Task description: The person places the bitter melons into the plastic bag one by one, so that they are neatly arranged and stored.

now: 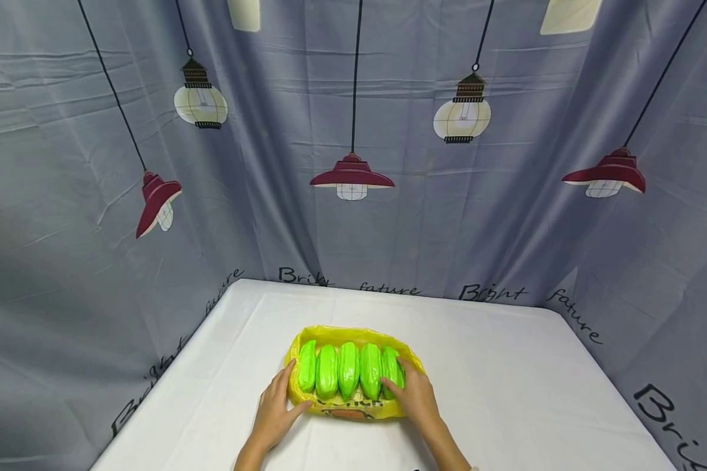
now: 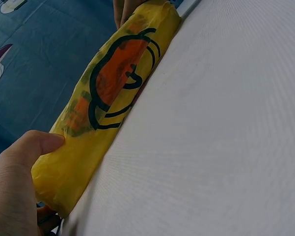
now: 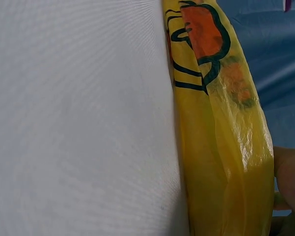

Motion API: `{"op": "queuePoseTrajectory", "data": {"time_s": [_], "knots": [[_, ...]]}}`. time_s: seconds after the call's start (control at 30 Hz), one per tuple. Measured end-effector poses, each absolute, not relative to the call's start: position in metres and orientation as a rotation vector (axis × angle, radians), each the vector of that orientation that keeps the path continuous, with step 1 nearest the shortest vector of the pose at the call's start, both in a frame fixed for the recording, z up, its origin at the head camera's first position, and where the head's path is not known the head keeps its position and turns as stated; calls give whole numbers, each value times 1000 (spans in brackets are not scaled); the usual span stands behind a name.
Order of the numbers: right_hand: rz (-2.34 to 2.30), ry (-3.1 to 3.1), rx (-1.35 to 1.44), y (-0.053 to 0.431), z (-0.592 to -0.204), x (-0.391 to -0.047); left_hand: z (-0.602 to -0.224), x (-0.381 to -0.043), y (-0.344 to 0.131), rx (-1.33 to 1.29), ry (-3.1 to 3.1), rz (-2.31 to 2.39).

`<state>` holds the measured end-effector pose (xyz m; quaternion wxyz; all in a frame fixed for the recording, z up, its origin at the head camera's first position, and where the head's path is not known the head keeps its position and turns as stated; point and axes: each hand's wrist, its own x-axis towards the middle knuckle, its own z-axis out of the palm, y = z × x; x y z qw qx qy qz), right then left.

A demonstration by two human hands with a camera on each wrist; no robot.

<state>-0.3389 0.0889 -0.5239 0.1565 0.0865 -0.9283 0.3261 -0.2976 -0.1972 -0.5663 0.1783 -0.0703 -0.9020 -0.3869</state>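
In the head view, a yellow plastic bag [image 1: 377, 412] with its top rolled open sits on the white table. Several glossy, bright green, elongated pieces [image 1: 349, 369] stand side by side in a row inside it. My left hand [image 1: 272, 412] holds the bag's left end, thumb on the front wall and fingers along the side. The left wrist view shows that thumb [image 2: 44, 142] pressing the yellow plastic. My right hand [image 1: 417, 396] reaches over the right rim and grips the rightmost green piece [image 1: 391, 366] between thumb and fingers. In the right wrist view the bag [image 3: 226, 162] hides most of that hand.
The white-covered table [image 1: 495, 379] extends around the bag on all sides. A grey-blue curtain [image 1: 353, 235] printed with hanging lamps and lettering surrounds the table's back and sides.
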Motion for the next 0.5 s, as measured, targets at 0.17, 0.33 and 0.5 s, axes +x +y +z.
{"op": "queuePoseTrajectory", "data": {"time_s": [0.17, 0.33, 0.5], "knots": [[940, -2670, 245, 90, -522, -338, -567, -299, -197, -213, -2540, -1082], [927, -2710, 225, 92, -522, -338, -569, -300, -196, -220, -2542, -1080], [957, -2744, 219, 95, -517, -337, -568, -299, -195, -217, -2548, -1084]]}}
